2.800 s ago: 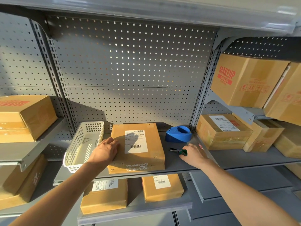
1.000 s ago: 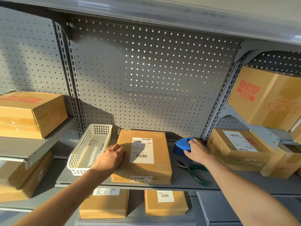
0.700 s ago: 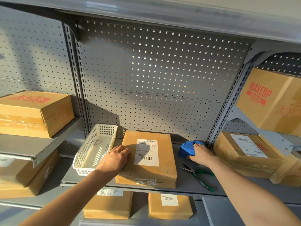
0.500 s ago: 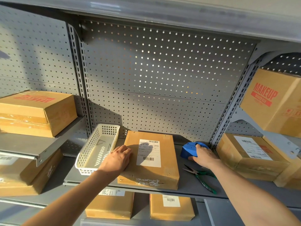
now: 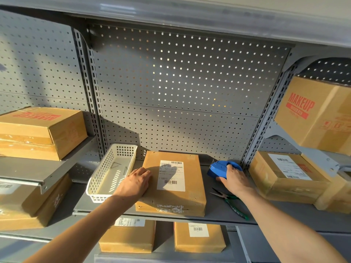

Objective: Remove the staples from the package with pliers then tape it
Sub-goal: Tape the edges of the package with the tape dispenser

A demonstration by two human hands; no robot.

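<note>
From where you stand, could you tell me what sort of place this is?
Probably a stockroom or parcel-packing area: grey metal shelving with a pegboard back, labelled cardboard boxes such as the MAKEUP carton, and a blue tape dispenser beside the package.

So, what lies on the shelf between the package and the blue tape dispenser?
In the head view, only bare grey shelf separates the package from the tape dispenser. The pliers lie nearer the front edge, below the dispenser.

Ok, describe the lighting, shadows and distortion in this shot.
Head view: warm low light falls slantwise; the left hand casts a shadow across the package and its label; bright spots show in the pegboard holes; wide-angle bending curves the uprights and the top shelf edge, which looks soft.
</note>
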